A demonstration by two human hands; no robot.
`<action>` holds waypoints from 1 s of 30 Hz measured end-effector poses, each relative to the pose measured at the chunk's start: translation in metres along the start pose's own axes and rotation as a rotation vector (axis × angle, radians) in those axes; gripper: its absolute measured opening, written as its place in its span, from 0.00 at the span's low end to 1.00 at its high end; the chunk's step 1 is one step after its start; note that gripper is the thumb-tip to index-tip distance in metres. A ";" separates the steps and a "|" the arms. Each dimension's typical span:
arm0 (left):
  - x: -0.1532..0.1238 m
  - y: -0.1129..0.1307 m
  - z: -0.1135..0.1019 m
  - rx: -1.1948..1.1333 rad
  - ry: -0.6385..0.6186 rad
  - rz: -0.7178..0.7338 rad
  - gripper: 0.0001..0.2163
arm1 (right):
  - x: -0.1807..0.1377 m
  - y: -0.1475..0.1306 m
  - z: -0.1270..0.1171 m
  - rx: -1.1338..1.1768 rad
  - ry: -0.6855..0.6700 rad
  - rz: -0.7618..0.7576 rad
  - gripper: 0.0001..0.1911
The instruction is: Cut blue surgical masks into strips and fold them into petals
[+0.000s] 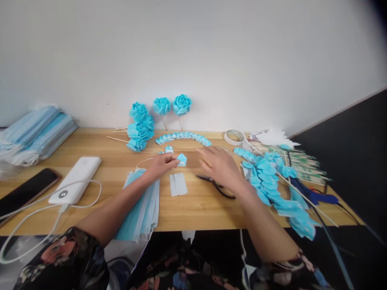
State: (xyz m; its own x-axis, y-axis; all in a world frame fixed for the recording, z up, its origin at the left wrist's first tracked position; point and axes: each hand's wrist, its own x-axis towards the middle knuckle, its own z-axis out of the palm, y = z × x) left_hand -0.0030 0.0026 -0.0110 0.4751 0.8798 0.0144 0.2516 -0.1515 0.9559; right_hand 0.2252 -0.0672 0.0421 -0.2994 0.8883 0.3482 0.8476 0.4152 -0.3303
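Petal (182, 160) of folded blue mask fabric was pinched by the left hand (163, 163), low over the table (196, 209). Right hand (219, 165), open and empty, hovered just right of it, above scissors (216, 186).

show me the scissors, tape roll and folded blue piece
scissors (211, 181), head view, on the blades
tape roll (226, 139), head view, on its left rim
folded blue piece (182, 160), head view, on its middle
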 end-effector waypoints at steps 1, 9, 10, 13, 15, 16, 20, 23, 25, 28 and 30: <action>0.000 0.000 0.000 0.041 -0.028 0.004 0.15 | -0.010 0.002 -0.013 -0.061 0.010 0.028 0.19; 0.004 0.024 0.009 0.490 -0.165 0.142 0.14 | -0.098 0.021 -0.016 -0.206 -0.180 0.152 0.17; 0.007 0.029 0.010 0.580 -0.166 0.186 0.14 | -0.101 0.022 -0.010 -0.200 -0.182 0.146 0.17; 0.021 0.042 0.019 0.826 -0.136 0.313 0.11 | -0.099 0.022 -0.002 -0.220 -0.175 0.142 0.16; 0.034 0.051 0.031 0.936 -0.140 0.392 0.14 | -0.095 0.022 -0.002 -0.242 -0.196 0.146 0.16; 0.042 0.054 0.038 0.959 -0.162 0.430 0.15 | -0.093 0.021 -0.002 -0.250 -0.212 0.153 0.15; 0.076 0.060 0.073 1.003 -0.230 0.492 0.13 | -0.091 0.018 -0.008 -0.266 -0.265 0.200 0.13; 0.096 0.054 0.092 0.983 -0.202 0.369 0.11 | -0.096 0.017 -0.013 -0.300 -0.309 0.253 0.14; 0.106 0.048 0.098 0.946 -0.193 0.291 0.10 | -0.100 0.018 -0.016 -0.299 -0.327 0.264 0.17; 0.116 0.040 0.102 0.912 -0.203 0.257 0.09 | -0.103 0.019 -0.019 -0.264 -0.322 0.247 0.20; 0.121 0.037 0.104 0.889 -0.214 0.254 0.09 | -0.103 0.018 -0.020 -0.257 -0.334 0.248 0.19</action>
State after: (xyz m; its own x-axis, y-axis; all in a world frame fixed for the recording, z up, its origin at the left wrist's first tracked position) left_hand 0.1511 0.0566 -0.0042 0.7261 0.6855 0.0528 0.6275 -0.6921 0.3567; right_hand 0.2798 -0.1555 0.0178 -0.1637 0.9861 -0.0279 0.9792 0.1590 -0.1260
